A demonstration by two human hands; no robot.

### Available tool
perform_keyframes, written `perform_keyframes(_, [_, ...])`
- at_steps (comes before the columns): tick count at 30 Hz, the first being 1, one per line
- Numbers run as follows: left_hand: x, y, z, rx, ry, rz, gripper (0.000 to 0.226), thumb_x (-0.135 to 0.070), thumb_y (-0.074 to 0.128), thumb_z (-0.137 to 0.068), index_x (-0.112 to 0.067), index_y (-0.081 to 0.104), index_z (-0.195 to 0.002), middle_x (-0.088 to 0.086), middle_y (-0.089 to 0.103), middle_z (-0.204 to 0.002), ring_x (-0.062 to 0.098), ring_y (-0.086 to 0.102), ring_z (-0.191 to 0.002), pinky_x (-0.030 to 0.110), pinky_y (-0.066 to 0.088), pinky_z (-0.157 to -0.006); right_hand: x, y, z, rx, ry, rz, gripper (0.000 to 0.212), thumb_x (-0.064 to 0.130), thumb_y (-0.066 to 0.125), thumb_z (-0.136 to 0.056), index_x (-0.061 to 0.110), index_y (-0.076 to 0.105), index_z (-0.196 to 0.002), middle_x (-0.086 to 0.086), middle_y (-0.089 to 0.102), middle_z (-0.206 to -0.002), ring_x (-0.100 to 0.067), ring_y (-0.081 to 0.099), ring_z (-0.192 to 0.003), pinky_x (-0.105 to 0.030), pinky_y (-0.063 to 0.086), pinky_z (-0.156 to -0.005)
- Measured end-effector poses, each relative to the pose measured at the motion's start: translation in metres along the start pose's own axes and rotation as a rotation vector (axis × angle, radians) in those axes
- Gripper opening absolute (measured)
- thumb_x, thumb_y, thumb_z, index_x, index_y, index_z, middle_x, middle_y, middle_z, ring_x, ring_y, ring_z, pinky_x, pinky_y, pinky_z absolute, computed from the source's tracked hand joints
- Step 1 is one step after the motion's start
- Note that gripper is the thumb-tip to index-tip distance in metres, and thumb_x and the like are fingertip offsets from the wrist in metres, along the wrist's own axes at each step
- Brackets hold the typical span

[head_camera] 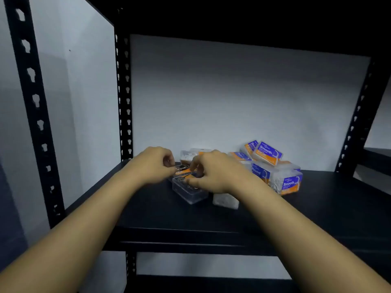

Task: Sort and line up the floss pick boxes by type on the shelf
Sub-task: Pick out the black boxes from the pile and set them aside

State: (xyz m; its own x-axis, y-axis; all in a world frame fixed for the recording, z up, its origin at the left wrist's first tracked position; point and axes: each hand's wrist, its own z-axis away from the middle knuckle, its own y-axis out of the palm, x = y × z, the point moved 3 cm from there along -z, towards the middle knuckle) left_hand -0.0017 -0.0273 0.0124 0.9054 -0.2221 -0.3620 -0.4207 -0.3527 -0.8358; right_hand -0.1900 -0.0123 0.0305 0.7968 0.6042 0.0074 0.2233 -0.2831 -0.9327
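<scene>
Floss boxes crowd a black shelf against a white wall.

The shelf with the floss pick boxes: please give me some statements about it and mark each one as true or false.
1. Both hands are at the black-labelled charcoal box. True: the left hand and the right hand both have their fingers on it.
2. The boxes already stand in one straight row. False: the purple and orange boxes lie in a loose heap, some tilted on others.
3. The heap lies to the right of the hands. True.
4. A box labelled Smooth is in the heap. True.
5. The shelf board is white. False: it is black, and the wall behind is pale.
</scene>
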Motion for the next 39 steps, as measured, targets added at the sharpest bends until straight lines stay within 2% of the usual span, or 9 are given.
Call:
perform_keyframes(4, [0.006,0.003,-0.021,-0.011,-0.108,-0.002,0.019,-0.038,0.077,-0.08,-0.025,0.072,-0.093,-0.008,0.072,-0.096,0.014,0.067,-0.091,0.038,0.058,-0.087,-0.007,-0.002,-0.022,0.047,0.014,0.055,0.043,0.066,0.065,-0.082,0.025,0.074,-0.094,0.004,0.071,-0.089,-0.019,0.065,-0.083,-0.028,0.041,-0.057])
perform_keyframes(7, [0.013,0.017,-0.031,0.005,-0.122,0.036,0.025,-0.041,0.078,-0.08,-0.024,0.071,-0.097,-0.008,0.071,-0.097,0.013,0.066,-0.091,0.035,0.056,-0.086,-0.017,0.009,-0.033,0.037,0.015,-0.024,0.046,0.069,0.065,-0.079,0.025,0.074,-0.093,0.006,0.072,-0.087,-0.017,0.066,-0.083,-0.03,0.048,-0.063])
perform_keyframes(11, [0.024,0.029,-0.032,-0.065,-0.108,0.112,0.027,-0.041,0.078,-0.083,-0.023,0.071,-0.102,-0.006,0.072,-0.099,0.009,0.063,-0.083,0.021,0.047,-0.07,-0.027,0.024,-0.036,0.033,-0.008,-0.132,0.041,0.065,0.067,-0.082,0.027,0.074,-0.096,0.007,0.072,-0.089,-0.014,0.066,-0.083,-0.032,0.055,-0.07])
perform_keyframes(16, [0.028,0.039,-0.027,-0.044,-0.114,0.068,0.042,-0.048,0.076,-0.084,-0.021,0.069,-0.115,-0.006,0.069,-0.109,0.011,0.061,-0.093,0.024,0.043,-0.078,-0.031,0.028,-0.03,0.001,-0.024,-0.165,0.041,0.065,0.066,-0.08,0.026,0.073,-0.091,0.008,0.071,-0.087,-0.013,0.066,-0.085,-0.034,0.057,-0.073])
perform_keyframes(22, [0.033,0.044,-0.026,0.082,-0.195,0.08,0.045,-0.065,0.069,-0.081,-0.022,0.074,-0.092,-0.005,0.073,-0.085,0.011,0.068,-0.083,0.026,0.05,-0.071,-0.031,0.03,-0.02,0.011,0.041,-0.006,0.058,0.081,0.057,-0.078,0.023,0.065,-0.08,0.007,0.061,-0.078,-0.019,0.059,-0.076,-0.032,0.044,-0.064])
perform_keyframes(26, [0.036,0.044,-0.026,0.129,-0.201,0.156,0.046,-0.065,0.072,-0.077,-0.021,0.072,-0.09,-0.002,0.075,-0.087,0.017,0.07,-0.085,0.034,0.054,-0.08,-0.028,0.035,-0.02,0.077,0.093,-0.001,0.069,0.091,0.055,-0.07,0.023,0.051,-0.06,0.006,0.054,-0.062,-0.013,0.054,-0.061,-0.03,0.036,-0.055])
perform_keyframes(32, [0.037,0.042,-0.023,0.17,-0.223,0.298,0.05,-0.058,0.08,-0.074,-0.017,0.064,-0.098,0.003,0.071,-0.091,0.017,0.06,-0.078,0.032,0.047,-0.072,-0.028,0.035,-0.02,0.187,0.086,-0.163,0.054,0.069,0.072,-0.073,0.016,0.064,-0.068,0.004,0.06,-0.062,-0.014,0.056,-0.059,-0.031,0.039,-0.054])
perform_keyframes(35, [0.036,0.037,-0.019,0.149,-0.217,0.346,0.051,-0.047,0.087,-0.072,-0.015,0.061,-0.101,-0.001,0.066,-0.084,0.015,0.057,-0.072,0.03,0.043,-0.067,-0.03,0.038,-0.021,0.151,0.082,-0.233,0.05,0.065,0.08,-0.067,0.019,0.07,-0.085,0.004,0.071,-0.076,-0.015,0.065,-0.072,-0.036,0.053,-0.067])
perform_keyframes(39, [0.047,0.03,-0.018,0.113,-0.213,0.374,0.055,-0.035,0.095,-0.062,-0.02,0.06,-0.102,0.001,0.074,-0.096,0.024,0.073,-0.088,0.042,0.058,-0.089,-0.031,0.039,-0.021,0.121,0.034,-0.328,0.047,0.054,0.088,-0.066,0.026,0.066,-0.096,0.006,0.071,-0.088,-0.012,0.066,-0.079,-0.031,0.052,-0.069])
